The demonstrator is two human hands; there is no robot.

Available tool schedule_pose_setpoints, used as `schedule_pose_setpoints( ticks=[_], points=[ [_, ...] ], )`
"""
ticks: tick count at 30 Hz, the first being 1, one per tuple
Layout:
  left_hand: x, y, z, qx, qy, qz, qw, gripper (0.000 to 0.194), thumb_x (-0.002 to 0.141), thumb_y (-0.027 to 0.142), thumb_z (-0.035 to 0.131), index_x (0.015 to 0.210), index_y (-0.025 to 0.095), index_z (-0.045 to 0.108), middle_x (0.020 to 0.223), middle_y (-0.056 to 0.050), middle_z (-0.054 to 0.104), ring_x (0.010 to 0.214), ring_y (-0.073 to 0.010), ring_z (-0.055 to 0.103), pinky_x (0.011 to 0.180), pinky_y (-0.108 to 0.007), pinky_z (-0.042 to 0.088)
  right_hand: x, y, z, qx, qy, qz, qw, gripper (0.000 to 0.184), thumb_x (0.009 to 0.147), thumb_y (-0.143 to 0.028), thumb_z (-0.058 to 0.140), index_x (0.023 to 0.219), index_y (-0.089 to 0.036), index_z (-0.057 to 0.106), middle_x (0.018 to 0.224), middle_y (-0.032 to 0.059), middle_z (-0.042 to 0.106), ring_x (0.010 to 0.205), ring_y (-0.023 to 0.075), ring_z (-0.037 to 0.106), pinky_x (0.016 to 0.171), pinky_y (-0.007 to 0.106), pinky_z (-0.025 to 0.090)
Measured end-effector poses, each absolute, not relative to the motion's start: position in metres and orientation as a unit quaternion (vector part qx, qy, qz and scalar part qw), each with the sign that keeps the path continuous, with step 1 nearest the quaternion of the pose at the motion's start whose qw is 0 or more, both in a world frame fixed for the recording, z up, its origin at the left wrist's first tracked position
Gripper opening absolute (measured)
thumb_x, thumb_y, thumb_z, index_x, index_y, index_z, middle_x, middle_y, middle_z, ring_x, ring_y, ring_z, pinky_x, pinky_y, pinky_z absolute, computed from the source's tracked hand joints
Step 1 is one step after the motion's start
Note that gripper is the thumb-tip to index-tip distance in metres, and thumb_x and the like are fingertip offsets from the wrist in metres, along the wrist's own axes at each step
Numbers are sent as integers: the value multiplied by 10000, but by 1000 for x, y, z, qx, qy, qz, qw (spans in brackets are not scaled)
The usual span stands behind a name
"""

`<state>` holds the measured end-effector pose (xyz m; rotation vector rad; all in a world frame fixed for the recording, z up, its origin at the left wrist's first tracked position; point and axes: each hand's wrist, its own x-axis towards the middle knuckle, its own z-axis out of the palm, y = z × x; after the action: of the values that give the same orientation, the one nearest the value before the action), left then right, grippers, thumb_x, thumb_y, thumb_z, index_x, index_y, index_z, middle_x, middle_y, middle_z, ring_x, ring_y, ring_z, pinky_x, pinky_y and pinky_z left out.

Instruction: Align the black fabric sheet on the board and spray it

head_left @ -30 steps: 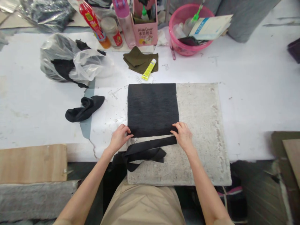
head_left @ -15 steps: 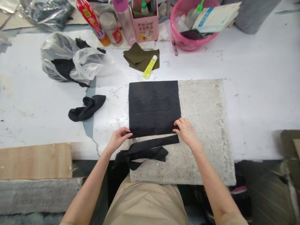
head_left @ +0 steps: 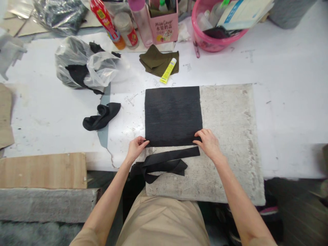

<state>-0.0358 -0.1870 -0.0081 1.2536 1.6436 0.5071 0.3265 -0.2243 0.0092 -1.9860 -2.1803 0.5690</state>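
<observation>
A black ribbed fabric square (head_left: pixel 173 115) lies flat, partly on a worn grey board (head_left: pixel 225 136) and partly on the white table. My left hand (head_left: pixel 135 149) pinches its near left corner, fingers closed on the edge. At the near right corner my right hand (head_left: pixel 208 143) rests, fingertips pressing the fabric's edge. Just below the square lies a long black fabric strip (head_left: pixel 164 161), folded over itself and hanging off the table's front.
A rolled black cloth (head_left: pixel 101 117) lies left of the square. A plastic bag with black fabric (head_left: pixel 82 66), olive cloth (head_left: pixel 157 61), a yellow glue tube (head_left: pixel 168 70), bottles, a pink box (head_left: pixel 164 25) and a pink basin (head_left: pixel 215 27) stand at the back. Cardboard (head_left: pixel 43 170) lies at lower left.
The view has shifted slightly, so everything sits a little to the right. Both hands stay at the near corners of the black square; the left fingers have closed tighter on the corner.
</observation>
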Motion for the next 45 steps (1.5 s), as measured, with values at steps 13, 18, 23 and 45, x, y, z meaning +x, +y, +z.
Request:
schedule_pose_setpoints(
  ticks=[13, 18, 23, 45],
  points=[
    [-33, -190, -11, 515, 705, 212, 440, 295, 709, 450, 680, 685, 182, 559, 545, 30, 537, 491, -110, 473, 491, -217, 366, 328, -228, 4, -660, -722, 184, 94, 121, 857, -312, 652, 922, -228, 594, 953, 42, 604, 915, 231, 497, 710, 331, 393],
    [-33, -188, -12, 518, 715, 200, 424, 285, 710, 443, 677, 679, 187, 553, 539, 30, 544, 466, -111, 481, 480, -222, 366, 327, -228, 4, -661, -720, 187, 99, 125, 860, -320, 648, 927, -227, 599, 961, 41, 607, 925, 230, 504, 718, 337, 405],
    [-32, -189, -13, 510, 728, 206, 410, 295, 681, 436, 708, 710, 195, 539, 549, 31, 555, 452, -114, 492, 458, -222, 365, 326, -230, 5, -662, -719, 183, 101, 125, 854, -306, 655, 933, -223, 605, 972, 43, 616, 937, 237, 513, 739, 344, 415],
    [-36, -223, 38, 719, 516, 57, 462, 252, 806, 439, 654, 704, 214, 609, 776, -38, 627, 783, -208, 573, 745, -299, 431, 184, -257, 30, -500, -760, 376, 178, 449, 792, -366, 733, 1175, -208, 561, 1132, 61, 632, 1067, 234, 519, 888, 373, 429]
  ],
)
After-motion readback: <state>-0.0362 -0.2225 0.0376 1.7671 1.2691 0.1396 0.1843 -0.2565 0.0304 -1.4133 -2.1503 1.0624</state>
